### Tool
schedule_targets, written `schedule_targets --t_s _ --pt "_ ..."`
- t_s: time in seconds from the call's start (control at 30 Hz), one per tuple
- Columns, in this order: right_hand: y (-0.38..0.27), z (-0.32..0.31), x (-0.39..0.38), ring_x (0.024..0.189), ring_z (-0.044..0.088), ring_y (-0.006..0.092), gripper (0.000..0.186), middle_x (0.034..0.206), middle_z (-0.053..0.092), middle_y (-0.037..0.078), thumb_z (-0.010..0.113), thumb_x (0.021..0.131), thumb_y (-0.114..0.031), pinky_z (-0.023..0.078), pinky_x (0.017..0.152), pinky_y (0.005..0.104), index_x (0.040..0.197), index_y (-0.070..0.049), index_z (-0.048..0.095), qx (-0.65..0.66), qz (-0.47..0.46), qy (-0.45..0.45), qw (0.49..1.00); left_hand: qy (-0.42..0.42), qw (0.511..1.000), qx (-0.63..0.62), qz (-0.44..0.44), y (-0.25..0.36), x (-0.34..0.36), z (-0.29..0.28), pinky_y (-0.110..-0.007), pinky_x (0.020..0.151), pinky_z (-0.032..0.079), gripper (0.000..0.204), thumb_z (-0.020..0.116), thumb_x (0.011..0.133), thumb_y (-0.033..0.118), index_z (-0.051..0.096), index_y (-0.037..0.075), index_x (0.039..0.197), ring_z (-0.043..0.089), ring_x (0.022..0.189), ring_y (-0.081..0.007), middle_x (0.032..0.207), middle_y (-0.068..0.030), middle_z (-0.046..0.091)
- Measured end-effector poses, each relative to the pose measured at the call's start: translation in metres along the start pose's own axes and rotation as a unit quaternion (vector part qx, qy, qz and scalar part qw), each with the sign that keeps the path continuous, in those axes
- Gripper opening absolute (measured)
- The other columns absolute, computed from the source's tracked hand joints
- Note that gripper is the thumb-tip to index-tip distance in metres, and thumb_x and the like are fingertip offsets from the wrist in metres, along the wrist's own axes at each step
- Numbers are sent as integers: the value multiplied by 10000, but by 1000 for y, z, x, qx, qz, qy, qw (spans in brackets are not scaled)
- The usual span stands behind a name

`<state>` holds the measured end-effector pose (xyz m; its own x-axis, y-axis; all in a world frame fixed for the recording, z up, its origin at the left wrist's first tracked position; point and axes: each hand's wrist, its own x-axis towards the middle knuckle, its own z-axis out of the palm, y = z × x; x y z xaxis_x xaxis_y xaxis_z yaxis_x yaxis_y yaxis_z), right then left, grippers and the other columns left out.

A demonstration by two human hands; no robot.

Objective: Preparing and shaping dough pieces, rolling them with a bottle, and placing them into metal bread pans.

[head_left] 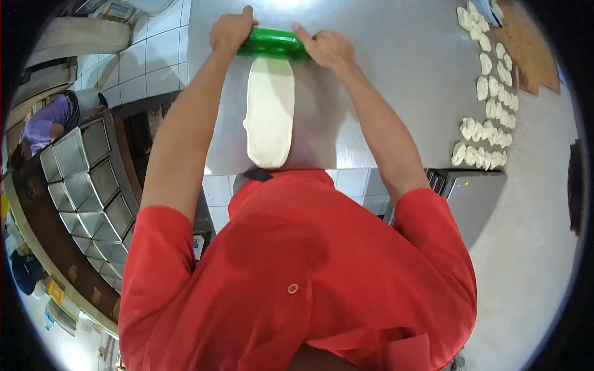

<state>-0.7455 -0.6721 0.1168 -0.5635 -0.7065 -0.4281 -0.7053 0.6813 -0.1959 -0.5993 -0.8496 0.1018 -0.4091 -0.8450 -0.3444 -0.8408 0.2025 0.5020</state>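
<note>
A shiny green rolling pin (272, 42) lies crosswise at the far end of a long, flat strip of dough (270, 114). My left hand (230, 33) is closed round the pin's left end, thumb side up. At its right end my right hand (330, 49) grips it, with the thumb lying along the end. Pale and rounded at both ends, the dough stretches toward me down to the near edge of the metal table (383, 80). A small bump sticks out of its left side. Slight motion blur softens the pin's right end.
Rows of small twisted dough pieces (489, 132) line the table's right side. Wooden boards (526, 46) lie beyond them. To the left, several metal pans (94, 182) stand together on a dark surface. Another person (46, 127) in a purple top is at the far left.
</note>
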Motion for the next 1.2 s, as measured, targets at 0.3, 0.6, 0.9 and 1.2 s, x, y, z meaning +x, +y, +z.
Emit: schedule_targets --t_s 0.3,0.6,0.9,1.2 --pt "19 80 -118 737 691 339 839 753 729 110 523 847 -874 538 713 452 816 -68 753 21 -90 168 981 99 949 -165 249 -90 -129 45 -313 808 532 275 658 980 282 817 59 1005 682 850 -227 964 -64 760" --pt "19 159 -248 931 642 235 680 994 707 30 813 731 -656 407 943 407 1205 -184 694 91 -187 325 923 159 833 -190 494 -195 -272 72 -504 1158 432 275 784 866 102 730 128 1134 490 1372 -413 1329 -102 578" --pt "0 107 -137 941 586 241 674 1011 654 37 763 766 -695 370 949 421 1222 -199 730 67 -224 400 886 168 893 -83 409 -96 -176 48 -468 1120 467 242 706 954 203 750 158 1188 535 1335 -394 1350 -125 595" --pt "-35 64 -5 850 582 248 187 973 665 44 684 935 -331 401 848 406 931 -144 693 161 -138 482 850 289 905 52 309 -37 -73 36 -423 960 471 210 600 1016 278 797 233 1073 645 999 -231 1130 31 737"
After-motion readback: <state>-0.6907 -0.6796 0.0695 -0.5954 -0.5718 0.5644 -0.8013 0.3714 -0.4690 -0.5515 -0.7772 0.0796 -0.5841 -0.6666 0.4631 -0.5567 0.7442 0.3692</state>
